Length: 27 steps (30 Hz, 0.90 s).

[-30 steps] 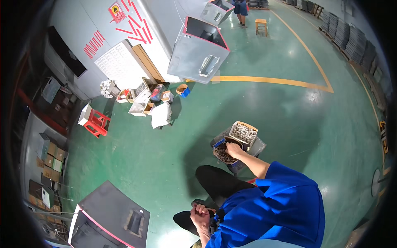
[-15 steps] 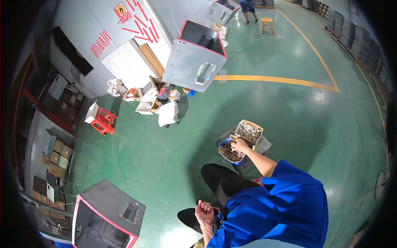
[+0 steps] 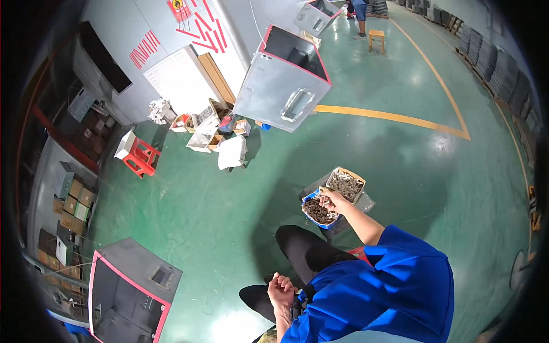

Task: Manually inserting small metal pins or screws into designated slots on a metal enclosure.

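Observation:
My right hand point(image 3: 334, 201) is over a blue box point(image 3: 320, 220) of small dark brownish pieces, its fingers bent together among or just above them. Whatever it pinches is too small to make out. Touching that box on its far right side is a second, pale-rimmed box point(image 3: 347, 186), full of similar small grey pieces. Near my knees, my left hand point(image 3: 281, 290) is closed with its fingers curled upward. The inside of that fist is hidden.
A grey metal cabinet with red edging point(image 3: 286, 86) stands ahead; another point(image 3: 134, 280) is at the lower left. Between them are a red stool point(image 3: 141, 158) and cartons of parts point(image 3: 203, 137). Farther off are a wooden stool point(image 3: 376, 41) and a person point(image 3: 359, 17).
The view has shifted slightly. My right hand stays at the blue box with its fingers a little repositioned, and my left hand stays closed by my knees. The distant person has moved.

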{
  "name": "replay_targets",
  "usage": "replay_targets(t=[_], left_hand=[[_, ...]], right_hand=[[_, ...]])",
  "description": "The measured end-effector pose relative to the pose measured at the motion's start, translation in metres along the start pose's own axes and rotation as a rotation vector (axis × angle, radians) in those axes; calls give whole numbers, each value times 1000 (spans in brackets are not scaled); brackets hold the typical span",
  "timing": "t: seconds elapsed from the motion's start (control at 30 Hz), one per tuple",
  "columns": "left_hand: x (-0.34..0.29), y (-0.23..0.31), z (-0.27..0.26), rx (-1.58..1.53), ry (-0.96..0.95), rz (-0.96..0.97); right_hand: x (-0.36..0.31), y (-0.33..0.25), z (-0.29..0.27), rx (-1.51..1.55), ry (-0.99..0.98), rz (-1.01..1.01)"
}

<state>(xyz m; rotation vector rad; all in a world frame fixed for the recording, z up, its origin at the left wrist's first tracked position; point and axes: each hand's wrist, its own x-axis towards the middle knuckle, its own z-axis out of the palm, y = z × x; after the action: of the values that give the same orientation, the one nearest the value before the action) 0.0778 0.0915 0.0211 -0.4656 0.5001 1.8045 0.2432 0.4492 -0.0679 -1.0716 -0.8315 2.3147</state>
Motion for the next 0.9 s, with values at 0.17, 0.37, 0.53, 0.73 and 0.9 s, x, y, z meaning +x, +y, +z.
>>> replay_targets(t=[0.17,0.37,0.53,0.73,0.9], left_hand=[[1,-1,8,55,5,2],[4,-2,6,141,27,38],[8,-2,2,155,-8,10],[6,-7,26,222,-100,-23],[15,-23,78,310,-169,-33]], right_hand=[[3,3,-5,128,1,23],[5,7,1,139,97,2],[3,8,6,264,63,-12],[-9,4,20,330,-58,-56],[-52,-5,102,275,-295,-94]])
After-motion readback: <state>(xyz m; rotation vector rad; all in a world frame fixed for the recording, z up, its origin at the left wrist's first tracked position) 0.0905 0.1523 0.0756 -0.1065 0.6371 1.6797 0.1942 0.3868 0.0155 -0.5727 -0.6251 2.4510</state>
